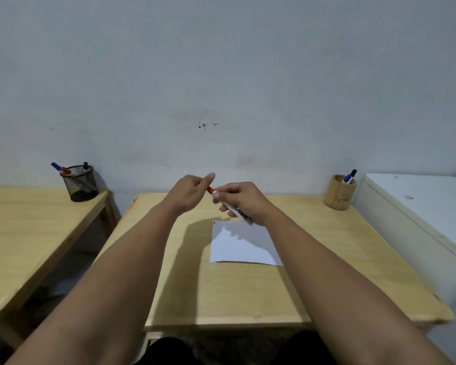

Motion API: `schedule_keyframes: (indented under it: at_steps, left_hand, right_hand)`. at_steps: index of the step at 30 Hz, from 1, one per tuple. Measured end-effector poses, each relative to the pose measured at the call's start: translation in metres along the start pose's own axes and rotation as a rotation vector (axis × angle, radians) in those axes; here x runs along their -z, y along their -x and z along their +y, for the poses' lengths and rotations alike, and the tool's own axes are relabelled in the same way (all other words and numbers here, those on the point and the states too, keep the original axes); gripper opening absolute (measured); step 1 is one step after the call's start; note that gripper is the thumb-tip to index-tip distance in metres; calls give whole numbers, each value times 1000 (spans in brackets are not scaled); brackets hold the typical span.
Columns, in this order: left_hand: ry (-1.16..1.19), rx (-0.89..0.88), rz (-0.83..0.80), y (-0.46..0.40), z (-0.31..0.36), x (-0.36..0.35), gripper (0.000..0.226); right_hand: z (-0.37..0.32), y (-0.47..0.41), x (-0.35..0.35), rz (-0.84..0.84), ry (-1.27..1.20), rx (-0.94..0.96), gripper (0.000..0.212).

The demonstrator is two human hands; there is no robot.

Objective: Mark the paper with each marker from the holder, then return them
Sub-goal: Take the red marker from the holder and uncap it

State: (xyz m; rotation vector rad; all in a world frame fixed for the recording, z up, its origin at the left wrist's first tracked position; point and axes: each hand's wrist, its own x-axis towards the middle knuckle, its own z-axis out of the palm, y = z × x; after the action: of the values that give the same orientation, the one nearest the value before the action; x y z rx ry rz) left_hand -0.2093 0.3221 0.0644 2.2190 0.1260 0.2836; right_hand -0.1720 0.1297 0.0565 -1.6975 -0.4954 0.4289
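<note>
A red marker (231, 208) with a white barrel is held above the far edge of the white paper (241, 245). My right hand (244, 202) grips the barrel. My left hand (188, 192) pinches the red cap end (210, 190) of the same marker. The paper lies flat on the middle wooden table (248, 291) and has a small dark mark at its far left corner. A round wooden holder (338, 193) at the table's far right corner contains two markers, one blue and one black.
A black mesh cup (81, 184) with several pens stands on a second wooden table (24, 233) to the left. A white cabinet top (419, 201) borders the right side. A gap separates the two tables.
</note>
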Motion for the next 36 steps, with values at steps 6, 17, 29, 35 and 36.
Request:
schedule_keyframes:
  at_steps: [6,17,29,35,36]
  left_hand:
    - [32,7,-41,0,-8,-5,57]
    - [65,151,113,-28,-33,7,49]
    - [-1029,-93,-94,-28,-88,-45,45]
    - [-1056,-120,-66,-23,-93,-56,50]
    - [-1031,-102,-52,-22,-91,-56,52]
  right_hand:
    - [13,-7,-10,4,-53,8,23]
    - [58,-12,3,192,276,99,7]
    - [53,-27,34,296,-1041,-120,33]
    - [51,-30,31,378,-652,-118,16]
    - [54,-29,28,434,-503,-101,22]
